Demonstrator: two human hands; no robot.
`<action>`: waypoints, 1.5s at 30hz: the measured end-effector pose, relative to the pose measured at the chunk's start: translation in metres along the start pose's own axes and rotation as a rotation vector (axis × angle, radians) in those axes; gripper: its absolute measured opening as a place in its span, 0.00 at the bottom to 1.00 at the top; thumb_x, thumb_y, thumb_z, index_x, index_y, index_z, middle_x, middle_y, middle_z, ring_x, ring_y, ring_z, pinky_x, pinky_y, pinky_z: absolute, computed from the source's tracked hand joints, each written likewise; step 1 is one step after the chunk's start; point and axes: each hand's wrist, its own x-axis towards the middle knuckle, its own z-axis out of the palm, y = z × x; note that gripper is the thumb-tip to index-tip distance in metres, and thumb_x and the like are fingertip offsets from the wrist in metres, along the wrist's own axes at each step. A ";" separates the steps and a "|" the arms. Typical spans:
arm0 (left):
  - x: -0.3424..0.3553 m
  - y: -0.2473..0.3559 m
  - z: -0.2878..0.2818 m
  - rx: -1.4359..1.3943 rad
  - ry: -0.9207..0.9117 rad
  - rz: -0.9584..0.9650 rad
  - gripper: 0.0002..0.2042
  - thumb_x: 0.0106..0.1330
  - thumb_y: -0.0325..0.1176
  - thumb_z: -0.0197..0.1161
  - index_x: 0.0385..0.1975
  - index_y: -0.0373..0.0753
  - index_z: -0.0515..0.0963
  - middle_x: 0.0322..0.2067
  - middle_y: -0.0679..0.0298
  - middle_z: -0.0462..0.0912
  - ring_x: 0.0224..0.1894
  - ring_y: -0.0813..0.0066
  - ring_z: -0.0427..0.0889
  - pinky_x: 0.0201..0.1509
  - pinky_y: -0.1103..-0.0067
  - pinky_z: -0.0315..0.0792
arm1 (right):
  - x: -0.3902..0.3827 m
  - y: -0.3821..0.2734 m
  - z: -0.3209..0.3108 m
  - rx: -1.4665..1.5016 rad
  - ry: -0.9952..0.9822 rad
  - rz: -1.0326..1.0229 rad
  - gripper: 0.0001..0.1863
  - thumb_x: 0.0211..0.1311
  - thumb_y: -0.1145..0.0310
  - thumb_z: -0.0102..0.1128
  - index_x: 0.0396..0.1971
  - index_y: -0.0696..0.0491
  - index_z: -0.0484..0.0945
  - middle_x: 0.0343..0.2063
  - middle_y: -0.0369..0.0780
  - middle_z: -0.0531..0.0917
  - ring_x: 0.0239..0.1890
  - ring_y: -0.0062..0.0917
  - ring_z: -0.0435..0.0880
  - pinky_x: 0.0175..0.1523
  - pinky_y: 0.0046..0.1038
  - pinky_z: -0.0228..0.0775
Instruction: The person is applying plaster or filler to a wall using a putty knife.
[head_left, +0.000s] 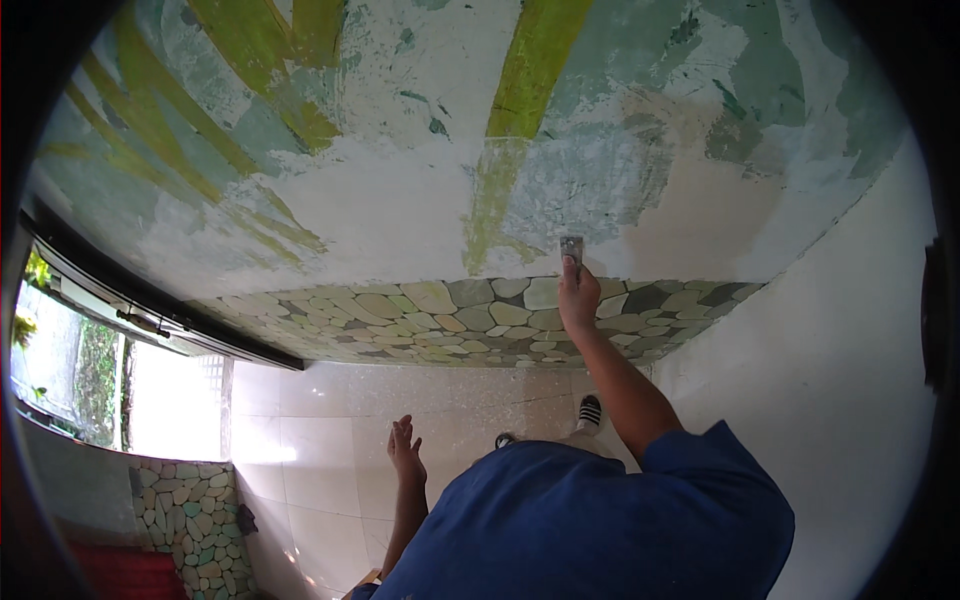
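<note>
Currently, the right hand (pixel 580 297), right of centre in the frame, is closed around a putty knife (pixel 571 246), its blade pointing up at the patchy painted wall (pixel 400 205), just above the irregular stone cladding (pixel 420 322); contact between blade and wall cannot be confirmed. At lower centre, the left hand (pixel 406 452) is empty, loosely open, fingers slightly parted, above pale floor tiles (pixel 318 440)

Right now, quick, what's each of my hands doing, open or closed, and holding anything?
Left hand: open, fingers extended, nothing visible in its grip.
Right hand: closed around a putty knife.
</note>
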 end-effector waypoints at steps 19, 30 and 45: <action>-0.004 -0.002 0.003 -0.042 0.027 -0.005 0.25 0.67 0.55 0.46 0.52 0.41 0.71 0.57 0.60 0.70 0.65 0.58 0.59 0.59 0.61 0.58 | -0.028 0.023 0.008 -0.224 0.013 -0.077 0.26 0.63 0.52 0.52 0.17 0.61 0.72 0.12 0.49 0.72 0.17 0.42 0.73 0.24 0.37 0.61; -0.002 -0.006 -0.005 -0.026 0.030 -0.026 0.27 0.67 0.56 0.46 0.54 0.40 0.69 0.58 0.60 0.68 0.65 0.58 0.58 0.60 0.60 0.56 | -0.016 -0.022 0.017 -0.026 -0.031 -0.053 0.23 0.65 0.55 0.51 0.20 0.60 0.73 0.12 0.46 0.71 0.15 0.35 0.69 0.25 0.35 0.60; -0.008 -0.008 -0.003 0.026 0.007 -0.053 0.28 0.66 0.57 0.46 0.55 0.41 0.67 0.59 0.60 0.68 0.65 0.58 0.57 0.61 0.58 0.55 | -0.014 0.044 -0.018 -0.016 0.010 0.061 0.24 0.65 0.54 0.51 0.15 0.58 0.70 0.10 0.37 0.69 0.13 0.21 0.68 0.21 0.30 0.60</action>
